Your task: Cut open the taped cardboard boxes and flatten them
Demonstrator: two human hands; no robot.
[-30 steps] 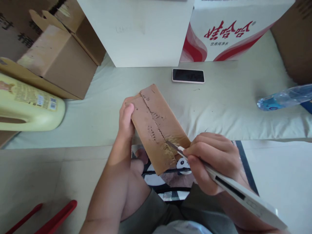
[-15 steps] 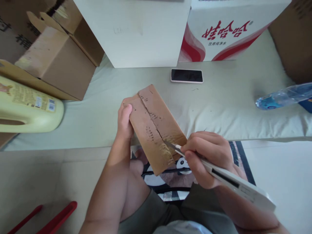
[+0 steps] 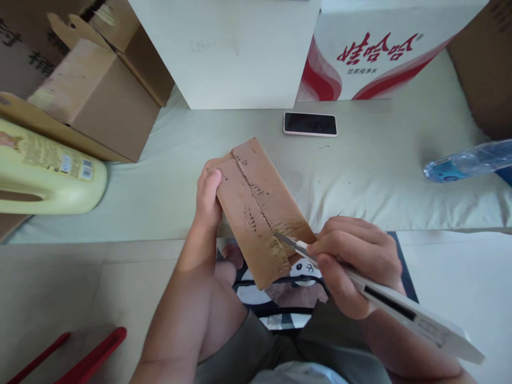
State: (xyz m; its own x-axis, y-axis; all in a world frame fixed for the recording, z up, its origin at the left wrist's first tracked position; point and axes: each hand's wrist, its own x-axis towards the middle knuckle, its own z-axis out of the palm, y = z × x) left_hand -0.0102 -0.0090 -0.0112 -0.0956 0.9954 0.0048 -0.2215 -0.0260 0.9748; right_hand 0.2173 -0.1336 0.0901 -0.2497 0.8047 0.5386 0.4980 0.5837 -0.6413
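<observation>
A small brown cardboard box (image 3: 260, 213) is tilted over my lap, with a dark ragged seam running along its top face and torn, scuffed patches beside it. My left hand (image 3: 208, 189) grips its left edge, thumb on the top face and the other fingers hidden behind. In my right hand (image 3: 358, 261) is a white-handled utility knife (image 3: 424, 314). Its thin metal blade reaches the lower part of the seam, where the surface looks rough and yellowish. Whether the tip is inside the seam or only touching it, I cannot tell.
A phone (image 3: 310, 124) lies on the pale cloth beyond the box. White cartons (image 3: 240, 58) stand behind it. Brown boxes (image 3: 104, 96) and a yellow jug (image 3: 52, 170) are at left, a plastic bottle (image 3: 460, 164) at right. Red handles (image 3: 96, 354) show at lower left.
My right hand and the knife have shifted right and slightly down, the handle swinging outward. The blade still meets the lower seam. Most of the scene has shifted a little right in view.
</observation>
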